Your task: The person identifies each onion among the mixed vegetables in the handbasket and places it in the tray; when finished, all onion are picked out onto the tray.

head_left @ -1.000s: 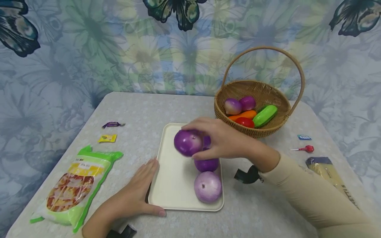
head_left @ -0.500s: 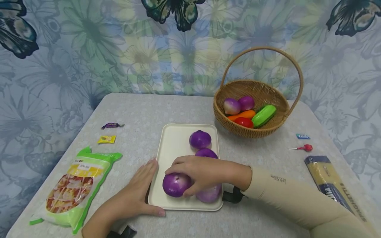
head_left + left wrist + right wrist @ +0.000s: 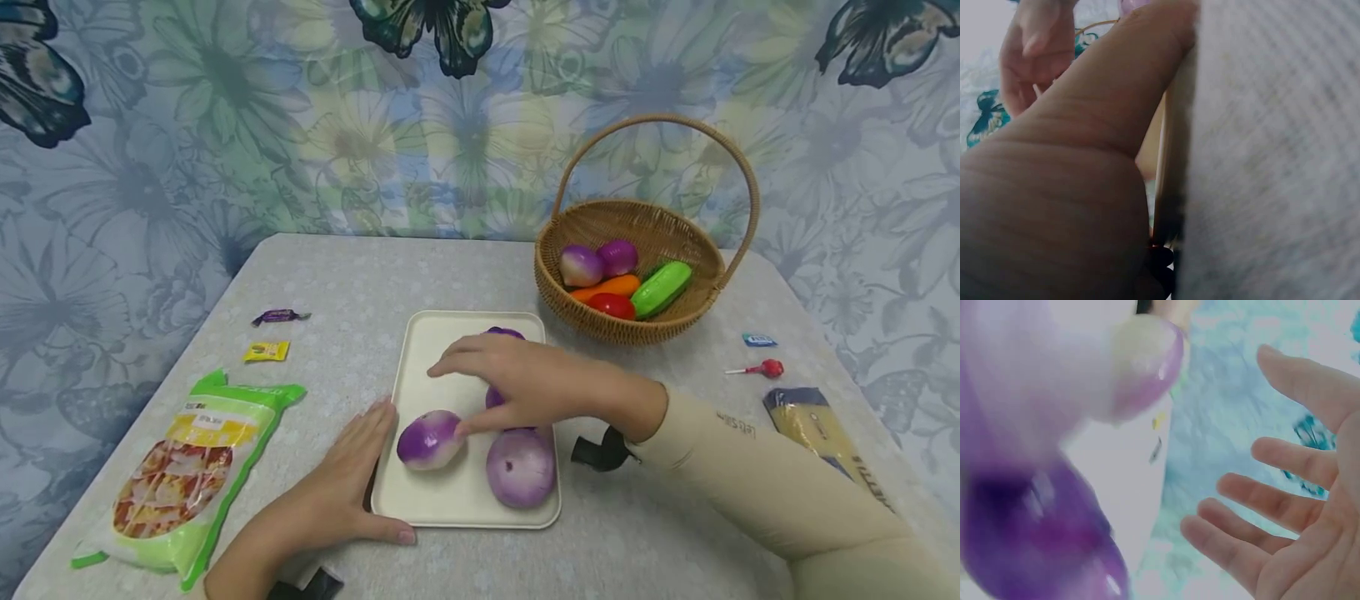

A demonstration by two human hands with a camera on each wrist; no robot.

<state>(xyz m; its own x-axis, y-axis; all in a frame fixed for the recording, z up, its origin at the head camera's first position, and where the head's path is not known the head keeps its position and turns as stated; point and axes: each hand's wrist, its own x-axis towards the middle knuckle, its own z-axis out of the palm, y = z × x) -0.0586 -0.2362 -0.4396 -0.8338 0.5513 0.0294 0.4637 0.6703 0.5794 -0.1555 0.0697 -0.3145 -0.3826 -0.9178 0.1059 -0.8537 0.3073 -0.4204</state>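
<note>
Two hands: left hand (image 3: 348, 479) nearest, fingers straight along the left edge of the tray (image 3: 438, 504), gripping nothing; right hand (image 3: 528, 379) above the tray, fingers spread, released.
Green bag (image 3: 191, 479): one, left of the left hand.
Left onion (image 3: 429, 440): one, on the tray's left half, near-left of the right fingers. Long axis slants near-left to far-right, far end toward the right thumb. Thumb overlaps that end in head view; right wrist view shows a gap. Right hand looks nearer, height hard to judge.
Tray's right side: three in a row; pale onion (image 3: 521, 468) nearest, two darker onions (image 3: 505, 332) beyond, mostly behind the right hand.
Gold packet (image 3: 806, 421): one, at right.
Sweets: four; red lollipop (image 3: 772, 368), yellow sweet (image 3: 266, 351), blue sweet (image 3: 760, 340), purple sweet (image 3: 279, 316).
Basket (image 3: 637, 333): one, beyond the tray to the right; two basket onions (image 3: 581, 265), one tomato (image 3: 611, 306), one carrot (image 3: 603, 288), one cucumber (image 3: 662, 290).
Backdrop (image 3: 262, 142): floral, three butterflies (image 3: 442, 33), all cut off by the frame.
</note>
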